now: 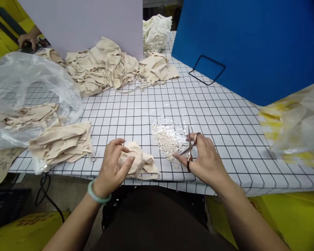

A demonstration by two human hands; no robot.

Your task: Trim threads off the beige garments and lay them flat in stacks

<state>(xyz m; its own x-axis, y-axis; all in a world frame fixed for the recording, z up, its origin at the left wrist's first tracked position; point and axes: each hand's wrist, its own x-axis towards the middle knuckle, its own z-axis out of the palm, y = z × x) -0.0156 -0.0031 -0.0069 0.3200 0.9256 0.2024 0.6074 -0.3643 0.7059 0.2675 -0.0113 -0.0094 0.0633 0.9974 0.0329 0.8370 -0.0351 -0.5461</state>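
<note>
Low in the middle of the frame, the left hand (114,163) grips a crumpled beige cloth piece (140,163) that lies on the counter (225,118) near its front edge. The fingers curl over the cloth's left side and the thumb presses into its folds, so the hand is closed around the fabric rather than spread. The cloth's long axis runs roughly left to right, tapering toward the lower right of the frame.

Just right of it, the right hand (208,160) holds a small pair of scissors (189,150) with the fingers wrapped about the handles. The scissors stand nearly upright in the picture, long axis top to bottom, the blades pointing toward the top of the frame and away from the person. Whether the blades are parted cannot be told.

Between and just above the two hands lies a heap of small pale clippings (169,137) on the checked counter cover. At centre left a folded stack of beige pieces (64,143) rests beside a clear plastic bag (28,94) that holds more of them. A larger pile of beige cloth (107,66) sits in the upper middle, before a pale board (86,24). A blue board (251,45) fills the upper right. Another person's hand (28,38) shows in the upper left corner.
</note>
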